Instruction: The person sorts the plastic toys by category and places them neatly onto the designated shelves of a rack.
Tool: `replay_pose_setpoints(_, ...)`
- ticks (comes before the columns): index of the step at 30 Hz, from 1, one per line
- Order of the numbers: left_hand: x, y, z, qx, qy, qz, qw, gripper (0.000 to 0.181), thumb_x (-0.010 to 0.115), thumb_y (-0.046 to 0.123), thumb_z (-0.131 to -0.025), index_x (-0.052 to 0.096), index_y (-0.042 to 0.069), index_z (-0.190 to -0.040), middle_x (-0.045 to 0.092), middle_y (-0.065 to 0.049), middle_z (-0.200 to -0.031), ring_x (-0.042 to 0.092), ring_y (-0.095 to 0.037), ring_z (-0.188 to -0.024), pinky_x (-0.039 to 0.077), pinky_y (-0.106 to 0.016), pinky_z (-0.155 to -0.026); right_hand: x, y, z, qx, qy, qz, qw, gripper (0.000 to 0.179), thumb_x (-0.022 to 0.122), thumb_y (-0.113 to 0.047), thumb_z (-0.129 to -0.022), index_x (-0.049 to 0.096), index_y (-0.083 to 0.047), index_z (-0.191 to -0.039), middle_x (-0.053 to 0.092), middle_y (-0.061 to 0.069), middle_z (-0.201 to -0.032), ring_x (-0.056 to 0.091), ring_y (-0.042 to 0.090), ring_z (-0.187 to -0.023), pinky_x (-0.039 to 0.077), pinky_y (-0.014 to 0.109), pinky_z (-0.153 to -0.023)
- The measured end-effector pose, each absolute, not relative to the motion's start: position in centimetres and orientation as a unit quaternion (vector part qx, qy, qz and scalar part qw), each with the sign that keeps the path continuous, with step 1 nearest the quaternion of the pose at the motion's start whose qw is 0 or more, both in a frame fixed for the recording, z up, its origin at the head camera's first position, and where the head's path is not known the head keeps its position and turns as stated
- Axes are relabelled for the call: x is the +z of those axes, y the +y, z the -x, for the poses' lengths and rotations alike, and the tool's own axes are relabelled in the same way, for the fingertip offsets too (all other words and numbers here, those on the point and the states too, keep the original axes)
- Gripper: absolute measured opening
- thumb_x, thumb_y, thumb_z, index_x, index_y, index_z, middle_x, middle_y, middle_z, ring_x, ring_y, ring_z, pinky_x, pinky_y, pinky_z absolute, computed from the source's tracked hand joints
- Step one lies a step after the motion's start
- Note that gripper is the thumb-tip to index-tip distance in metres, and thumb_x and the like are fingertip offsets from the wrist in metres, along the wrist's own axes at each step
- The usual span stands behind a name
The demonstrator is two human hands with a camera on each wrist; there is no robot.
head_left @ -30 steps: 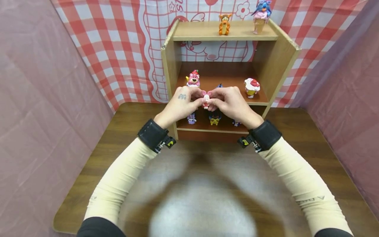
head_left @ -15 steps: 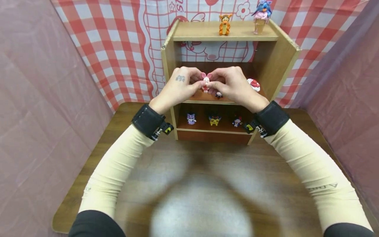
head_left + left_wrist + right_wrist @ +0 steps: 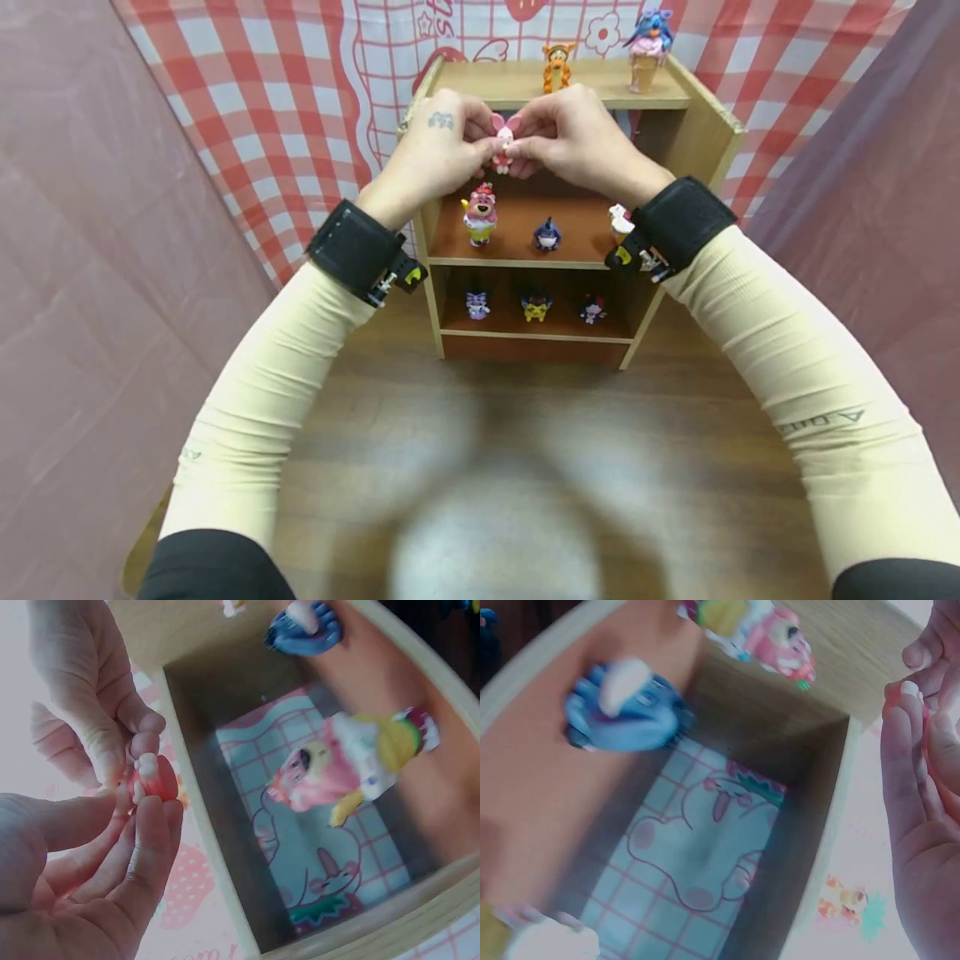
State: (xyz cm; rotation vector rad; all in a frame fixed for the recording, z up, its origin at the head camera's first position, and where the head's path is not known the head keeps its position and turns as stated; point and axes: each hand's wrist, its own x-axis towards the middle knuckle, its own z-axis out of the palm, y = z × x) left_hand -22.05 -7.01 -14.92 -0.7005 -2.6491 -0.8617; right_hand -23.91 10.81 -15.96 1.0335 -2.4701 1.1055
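Observation:
Both hands hold one small pink piglet figurine (image 3: 503,148) between them, upright with its long ears on top, in front of the shelf's upper edge. My left hand (image 3: 442,142) pinches it from the left with thumb and fingers. From the other side my right hand (image 3: 576,142) pinches it too, thumb across its front. In the left wrist view only the figurine's red-pink body and pale feet (image 3: 154,776) show among the fingers. The right wrist view catches just a sliver of it, mostly covered by fingers.
A wooden shelf (image 3: 705,142) bears a tiger figurine (image 3: 557,68) and an ice-cream-cone figurine (image 3: 648,52) on top. Its middle board holds a pink bear (image 3: 480,215), a blue donkey (image 3: 547,236) and a white-topped figurine (image 3: 620,222). Several small figurines, including a yellow one (image 3: 536,308), stand below.
Both hands have risen together with the piglet figurine, from the middle board's front up to the shelf's top edge. The bear and donkey are uncovered. The head view has shifted slightly.

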Motion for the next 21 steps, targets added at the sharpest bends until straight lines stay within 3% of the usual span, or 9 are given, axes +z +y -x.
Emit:
replay_pose_setpoints(9,-12.4,-7.5,24.5,-0.298,-0.925,0.191,0.136,0.025,0.063,0.02,-0.094,0.068,0.003,-0.112,0.07,-0.008,-0.104,0.061,-0.01,-0.081,0.051,-0.02,-0.071,-13.8,9.5,26.4,0.367,-0.858,-0.331,0.135,0.019,0.066,-0.009,-0.09,0.068,0.008,-0.1,0.067,0.001,-0.079,0.067,0.013,-0.067,0.055,0.014,-0.06)
replay_pose_setpoints(17,-11.0,-7.9,27.0,-0.42,-0.888,0.158,0.1,0.02,0.068,0.01,-0.089,0.068,-0.003,-0.105,0.067,-0.002,-0.082,0.062,-0.007,-0.058,0.053,-0.013,-0.053,-12.4,8.2,28.4,0.342,-0.88,-0.292,0.155,0.022,0.066,-0.014,-0.091,0.067,0.006,-0.102,0.065,-0.002,-0.081,0.065,0.01,-0.066,0.053,0.011,-0.059)
replay_pose_setpoints(21,-10.4,-7.6,27.8,-0.431,-0.883,0.151,0.107,0.016,0.069,0.011,-0.089,0.068,-0.001,-0.1,0.062,0.004,-0.074,0.06,-0.004,-0.059,0.052,-0.012,-0.055,-11.7,8.2,28.9,0.281,-0.903,-0.272,0.178,0.024,0.063,-0.019,-0.094,0.068,0.002,-0.106,0.064,-0.002,-0.086,0.063,0.005,-0.068,0.052,0.011,-0.061)
